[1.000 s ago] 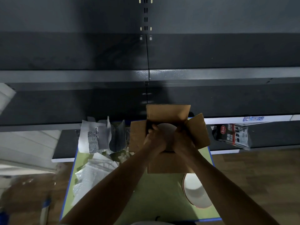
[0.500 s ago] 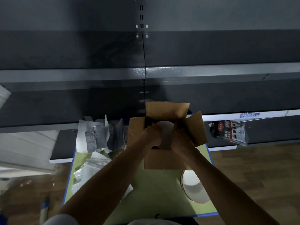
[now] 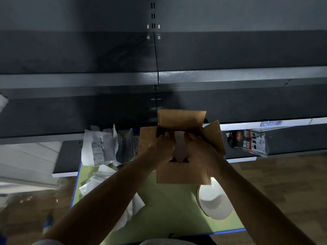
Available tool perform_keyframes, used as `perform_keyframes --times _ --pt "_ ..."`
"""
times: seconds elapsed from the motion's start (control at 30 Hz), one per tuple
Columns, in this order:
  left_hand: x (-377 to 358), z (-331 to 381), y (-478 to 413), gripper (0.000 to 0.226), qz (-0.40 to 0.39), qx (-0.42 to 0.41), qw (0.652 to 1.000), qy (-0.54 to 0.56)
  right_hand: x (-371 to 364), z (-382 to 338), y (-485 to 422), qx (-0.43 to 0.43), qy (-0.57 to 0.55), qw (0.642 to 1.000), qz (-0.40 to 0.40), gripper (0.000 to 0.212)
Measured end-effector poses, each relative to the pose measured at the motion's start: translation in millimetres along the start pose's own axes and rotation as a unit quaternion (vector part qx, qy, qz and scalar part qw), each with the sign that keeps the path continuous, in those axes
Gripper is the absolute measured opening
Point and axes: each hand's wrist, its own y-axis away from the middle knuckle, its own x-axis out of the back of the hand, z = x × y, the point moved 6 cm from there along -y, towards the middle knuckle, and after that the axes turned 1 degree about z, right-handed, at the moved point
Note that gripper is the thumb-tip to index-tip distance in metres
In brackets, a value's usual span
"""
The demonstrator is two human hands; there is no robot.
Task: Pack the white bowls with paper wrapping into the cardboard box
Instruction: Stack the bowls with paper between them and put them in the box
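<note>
One cardboard box [image 3: 183, 174] stands at the twelve o'clock end of the green tabletop [image 3: 168, 209], with all four flaps folded outward. Two bare hands reach into its mouth. The left hand [image 3: 161, 147] curls its fingers round the nine o'clock edge of a white bowl [image 3: 179, 144], and the right hand [image 3: 200, 150] curls round its three o'clock edge. Both hands grip this one bowl inside the opening, between the side flaps. It shows only as a pale strip between the two hands, and I cannot tell whether paper covers it. A second bowl [image 3: 215, 203], white with a thin dark rim, sits bare and open side up at five o'clock from the box, close to the tabletop's edge; the corner of the near flap overlaps its far rim. That makes two bowls in all, one in the box and one outside it. At nine o'clock from the box lies a crumpled heap of paper [image 3: 100, 145], white and grey. More flat sheets [image 3: 95, 181] spread at seven o'clock, partly under the left forearm and too overlapped to count. At three o'clock, one printed packet [image 3: 249, 143] lies on a low shelf [image 3: 292, 121] of the dark racking, above a wooden floor [image 3: 283, 183].
</note>
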Motion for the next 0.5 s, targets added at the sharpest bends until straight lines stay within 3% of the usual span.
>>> perform_keyframes --times 0.2,0.37,0.5 --pt "12.0 3.3 2.3 0.064 0.019 0.005 1.0 0.003 3.6 2.0 -4.3 0.02 -0.01 0.999 0.046 0.071" --pt "5.7 5.8 6.7 0.059 0.025 0.007 1.0 -0.012 -6.1 2.2 -6.0 0.044 -0.041 0.998 -0.021 0.068" --pt "4.1 4.2 7.6 0.059 0.031 0.033 0.999 0.003 -1.9 5.5 -9.5 0.057 -0.048 0.997 0.003 0.065"
